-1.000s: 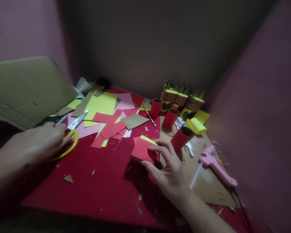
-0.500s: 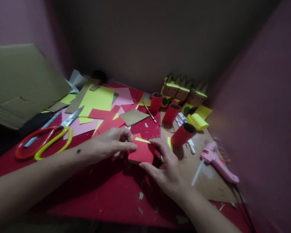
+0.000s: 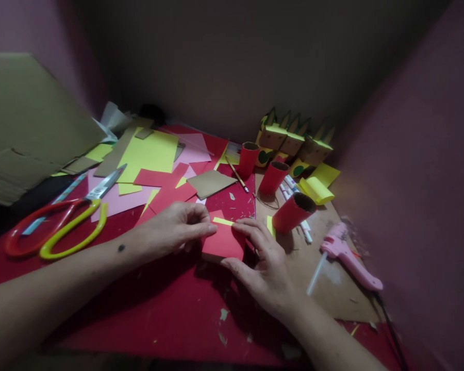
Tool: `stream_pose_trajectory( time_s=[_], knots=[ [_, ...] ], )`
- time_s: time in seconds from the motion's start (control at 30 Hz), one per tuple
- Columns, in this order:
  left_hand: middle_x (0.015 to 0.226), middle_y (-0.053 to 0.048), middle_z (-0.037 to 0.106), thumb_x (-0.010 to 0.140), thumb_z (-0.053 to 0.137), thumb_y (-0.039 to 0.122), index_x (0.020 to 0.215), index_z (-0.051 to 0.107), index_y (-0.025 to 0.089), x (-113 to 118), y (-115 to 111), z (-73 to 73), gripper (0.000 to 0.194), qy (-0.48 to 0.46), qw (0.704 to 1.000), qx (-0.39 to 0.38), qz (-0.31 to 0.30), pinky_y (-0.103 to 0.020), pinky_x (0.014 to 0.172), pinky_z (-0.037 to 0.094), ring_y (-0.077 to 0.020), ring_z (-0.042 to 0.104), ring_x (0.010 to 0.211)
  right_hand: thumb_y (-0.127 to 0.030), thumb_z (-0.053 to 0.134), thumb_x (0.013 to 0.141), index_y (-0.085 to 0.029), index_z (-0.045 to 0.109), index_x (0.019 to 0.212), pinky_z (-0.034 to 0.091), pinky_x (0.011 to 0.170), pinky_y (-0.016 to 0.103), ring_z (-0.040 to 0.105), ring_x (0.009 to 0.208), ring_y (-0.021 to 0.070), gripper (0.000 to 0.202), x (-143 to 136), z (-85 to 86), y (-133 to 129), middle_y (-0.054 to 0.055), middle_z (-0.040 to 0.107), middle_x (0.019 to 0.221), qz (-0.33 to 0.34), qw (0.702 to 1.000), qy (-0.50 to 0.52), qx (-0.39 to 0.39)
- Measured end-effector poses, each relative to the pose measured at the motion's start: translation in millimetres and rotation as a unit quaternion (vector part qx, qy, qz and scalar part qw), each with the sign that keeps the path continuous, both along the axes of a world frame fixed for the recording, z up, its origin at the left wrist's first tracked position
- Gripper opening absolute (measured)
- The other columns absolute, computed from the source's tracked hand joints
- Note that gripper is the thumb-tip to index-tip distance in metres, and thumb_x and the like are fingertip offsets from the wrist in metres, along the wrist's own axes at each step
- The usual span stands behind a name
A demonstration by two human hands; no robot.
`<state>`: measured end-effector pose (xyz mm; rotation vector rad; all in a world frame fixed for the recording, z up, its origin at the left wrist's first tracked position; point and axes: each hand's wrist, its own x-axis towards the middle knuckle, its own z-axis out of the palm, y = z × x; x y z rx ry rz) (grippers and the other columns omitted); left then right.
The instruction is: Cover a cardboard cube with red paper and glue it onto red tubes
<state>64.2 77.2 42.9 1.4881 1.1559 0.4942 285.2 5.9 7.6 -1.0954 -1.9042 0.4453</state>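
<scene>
A small flat piece covered in red paper [image 3: 225,246], with brown cardboard showing along its front edge, is between my two hands above the red tabletop. A narrow yellow strip [image 3: 222,221] lies along its far edge. My left hand [image 3: 185,229] is closed in a pinch at the upper left corner, thumb on top and the other fingers partly hidden. My right hand [image 3: 261,257] grips the right side, thumb at the front edge and fingertips over the far edge near the strip. Another bit of red paper [image 3: 217,213] shows just behind the piece.
Large scissors [image 3: 71,219] with red and yellow handles lie at left, near paper sheets [image 3: 149,154]. Red tubes [image 3: 294,214] stand at right by markers [image 3: 302,224], a pink glue gun [image 3: 346,255] and a cardboard sheet [image 3: 344,301]. A pencil [image 3: 236,175] lies behind; a box flap [image 3: 31,123] rises left.
The view has shifted slightly, so the scissors appear farther left. My right fingertips have slid a little left along the far edge of the red piece. Both hands keep hold of it.
</scene>
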Motion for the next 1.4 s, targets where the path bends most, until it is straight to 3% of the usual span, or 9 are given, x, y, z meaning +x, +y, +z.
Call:
stream_pose_trajectory(
  time_s=[0.23, 0.4, 0.5, 0.63, 0.87, 0.97, 1.2, 1.3, 1.4],
  knots=[
    [0.047, 0.005, 0.057, 0.074, 0.079, 0.055, 0.072, 0.056, 0.021, 0.5, -2.9, -2.0, 0.041, -0.026, 1.0, -0.014, 0.008, -0.018, 0.041, 0.031, -0.0071, 0.043, 0.039, -0.025, 0.077, 0.092, -0.02, 0.063, 0.124, 0.064, 0.098, 0.046, 0.072, 0.119, 0.029, 0.035, -0.1, 1.1, -1.8, 0.016, 0.069, 0.127, -0.004, 1.0, -0.014, 0.024],
    [0.054, 0.003, 0.055, 0.085, 0.071, 0.064, 0.073, 0.058, 0.02, -6.9, -2.0, -2.4, 0.047, -0.068, 0.995, -0.056, 0.041, -0.02, 0.041, 0.034, -0.0092, 0.045, 0.045, -0.023, 0.073, 0.093, -0.022, 0.061, 0.125, 0.064, 0.1, 0.047, 0.072, 0.121, 0.0296, 0.033, -1.7, 1.9, -3.1, 0.017, 0.067, 0.129, 0.0, 1.0, -0.014, 0.017],
    [0.061, 0.003, 0.057, 0.09, 0.069, 0.062, 0.082, 0.06, 0.021, -10.4, -0.1, -3.1, 0.043, -0.075, 0.995, -0.028, 0.058, -0.02, 0.043, 0.036, -0.0098, 0.046, 0.048, -0.023, 0.073, 0.094, -0.023, 0.061, 0.124, 0.065, 0.098, 0.047, 0.072, 0.12, 0.0293, 0.033, -2.1, 2.5, -3.2, 0.016, 0.067, 0.128, 0.0, 1.0, -0.009, 0.019],
    [0.068, 0.004, 0.063, 0.084, 0.077, 0.053, 0.102, 0.061, 0.022, -9.6, -2.5, 0.9, 0.04, -0.072, 0.997, 0.028, 0.024, -0.023, 0.048, 0.046, -0.0121, 0.056, 0.051, -0.023, 0.072, 0.094, -0.021, 0.06, 0.127, 0.064, 0.1, 0.047, 0.071, 0.121, 0.0292, 0.035, -1.8, 4.0, -3.4, 0.017, 0.067, 0.129, 0.001, 1.0, -0.016, 0.015],
    [0.059, 0.007, 0.062, 0.082, 0.077, 0.051, 0.098, 0.057, 0.021, -2.8, -5.7, -4.0, 0.04, -0.065, 0.998, 0.01, 0.009, -0.02, 0.041, 0.04, -0.01, 0.052, 0.044, -0.022, 0.071, 0.094, -0.022, 0.055, 0.134, 0.064, 0.104, 0.047, 0.07, 0.125, 0.0297, 0.043, -2.6, 3.6, -3.9, 0.016, 0.068, 0.132, 0.014, 1.0, -0.013, 0.016],
    [0.056, 0.009, 0.059, 0.078, 0.081, 0.048, 0.098, 0.057, 0.021, -0.9, -7.1, -8.3, 0.04, -0.088, 0.996, -0.008, 0.03, -0.019, 0.039, 0.034, -0.0079, 0.047, 0.04, -0.017, 0.069, 0.093, -0.024, 0.049, 0.142, 0.062, 0.108, 0.049, 0.068, 0.13, 0.03, 0.053, -2.2, 3.2, -4.4, 0.016, 0.067, 0.137, 0.023, 0.999, -0.016, 0.017],
    [0.058, 0.007, 0.063, 0.079, 0.083, 0.043, 0.103, 0.064, 0.024, -23.5, 7.9, 0.1, 0.036, -0.125, 0.985, -0.001, 0.118, -0.02, 0.046, 0.04, -0.0096, 0.054, 0.048, -0.014, 0.071, 0.088, -0.023, 0.044, 0.148, 0.06, 0.111, 0.051, 0.066, 0.133, 0.0305, 0.067, -0.4, 6.5, -2.9, 0.016, 0.066, 0.142, 0.031, 0.999, -0.014, -0.042],
    [0.062, 0.007, 0.063, 0.085, 0.075, 0.044, 0.107, 0.062, 0.025, -34.6, 23.8, -1.8, 0.032, -0.066, 0.982, 0.06, 0.168, -0.024, 0.05, 0.043, -0.0127, 0.057, 0.052, -0.02, 0.073, 0.088, -0.025, 0.038, 0.157, 0.056, 0.117, 0.054, 0.058, 0.145, 0.0329, 0.077, 5.4, 16.7, -9.3, 0.017, 0.059, 0.154, 0.031, 0.998, -0.046, -0.032],
    [0.079, 0.002, 0.065, 0.086, 0.068, 0.044, 0.102, 0.065, 0.021, -37.9, 30.5, -7.6, 0.028, 0.054, 0.962, 0.192, 0.185, -0.033, 0.07, 0.05, -0.0182, 0.064, 0.074, -0.025, 0.067, 0.096, -0.029, 0.047, 0.154, 0.054, 0.118, 0.055, 0.055, 0.148, 0.032, 0.061, 27.5, 29.9, -26.8, 0.013, 0.058, 0.156, -0.035, 0.997, -0.072, -0.01]
  ],
)
